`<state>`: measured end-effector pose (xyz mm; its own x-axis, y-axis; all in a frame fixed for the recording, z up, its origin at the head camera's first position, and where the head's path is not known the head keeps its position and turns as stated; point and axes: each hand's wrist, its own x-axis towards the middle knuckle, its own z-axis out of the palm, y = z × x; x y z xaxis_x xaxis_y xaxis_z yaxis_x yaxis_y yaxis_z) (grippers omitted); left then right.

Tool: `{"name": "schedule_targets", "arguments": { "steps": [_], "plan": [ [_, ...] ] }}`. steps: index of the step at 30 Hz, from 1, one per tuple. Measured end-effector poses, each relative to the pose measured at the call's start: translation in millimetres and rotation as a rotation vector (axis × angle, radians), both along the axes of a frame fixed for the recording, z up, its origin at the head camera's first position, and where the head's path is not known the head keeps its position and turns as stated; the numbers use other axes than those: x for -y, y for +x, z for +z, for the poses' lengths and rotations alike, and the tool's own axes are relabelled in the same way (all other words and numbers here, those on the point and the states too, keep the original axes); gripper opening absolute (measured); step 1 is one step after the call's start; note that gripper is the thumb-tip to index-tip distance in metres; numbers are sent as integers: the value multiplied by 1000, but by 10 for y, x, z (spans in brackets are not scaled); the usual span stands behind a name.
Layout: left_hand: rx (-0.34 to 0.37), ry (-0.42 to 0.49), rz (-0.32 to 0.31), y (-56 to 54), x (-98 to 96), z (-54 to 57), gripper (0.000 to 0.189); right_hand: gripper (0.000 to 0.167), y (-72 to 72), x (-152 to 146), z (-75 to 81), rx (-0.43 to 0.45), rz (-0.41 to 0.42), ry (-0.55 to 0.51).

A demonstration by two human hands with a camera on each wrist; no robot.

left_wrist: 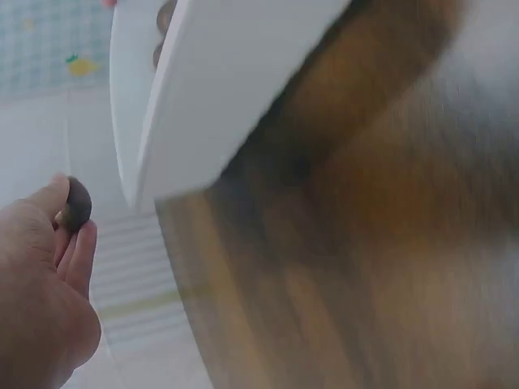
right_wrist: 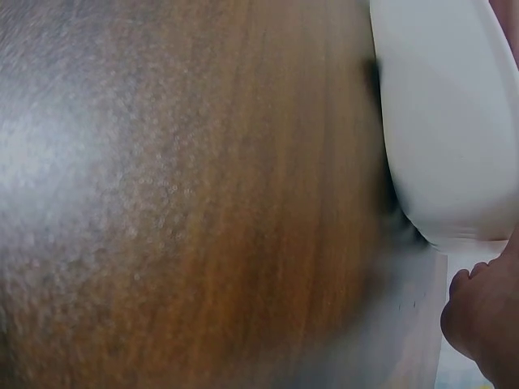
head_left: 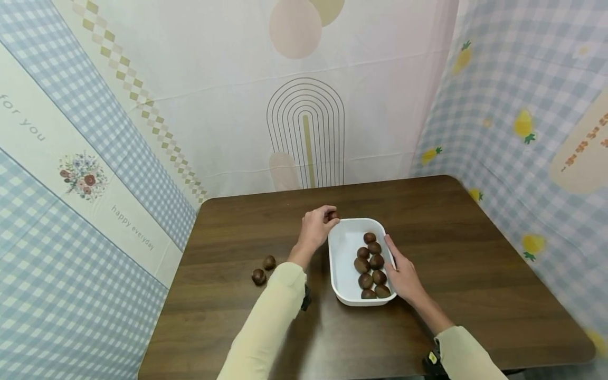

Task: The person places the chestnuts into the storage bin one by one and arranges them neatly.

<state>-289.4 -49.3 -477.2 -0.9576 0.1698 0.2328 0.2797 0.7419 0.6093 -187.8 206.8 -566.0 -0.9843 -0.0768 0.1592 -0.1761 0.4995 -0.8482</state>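
In the head view, a white rectangular container (head_left: pixel 343 264) stands on the table with several brown chestnuts (head_left: pixel 377 262) inside, mostly along its right half. My left hand (head_left: pixel 314 228) is at the container's far left corner and pinches a chestnut (head_left: pixel 334 215) between thumb and fingers. The left wrist view also has this chestnut (left_wrist: pixel 77 205) at the fingertips, beside the container's rim. My right hand (head_left: pixel 404 274) holds the container's right side, with thumb and fingers at the rim. In the right wrist view, that hand (right_wrist: pixel 486 316) is only partly visible below the container's wall (right_wrist: pixel 446 121).
Two more chestnuts, one nearer (head_left: pixel 258 277) and one farther (head_left: pixel 269 262), lie on the wooden table (head_left: pixel 228 232) left of the container, near my left forearm. Patterned cloth (head_left: pixel 228 105) hangs behind the table and along both sides.
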Motion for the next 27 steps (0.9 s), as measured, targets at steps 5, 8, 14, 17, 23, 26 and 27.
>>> {"name": "schedule_targets", "arguments": {
  "steps": [5, 8, 14, 17, 23, 26, 27],
  "plan": [
    [-27, 34, 25, 51, -235, -90, 36, 74, 11, 18, -5, -12, -5, 1],
    [-45, 52, 39, 74, -346, -144, 36, 74, 11, 26, -1, -11, -2, 1],
    [-70, 16, 79, 122, -500, -285, 36, 75, 13, 34, 10, 6, 4, -2],
    [-75, -18, 90, 147, -554, -342, 35, 75, 13, 39, 11, 4, 2, -7],
    [-81, -150, 99, 173, -635, -392, 28, 74, 5, 45, 10, -17, -6, -8],
    [-89, -205, 108, 186, -671, -396, 18, 74, 10, 39, 2, -23, -12, -5],
    [-94, -216, 115, 192, -684, -398, 15, 75, 13, 35, -4, -26, -16, -1]
  ]
}}
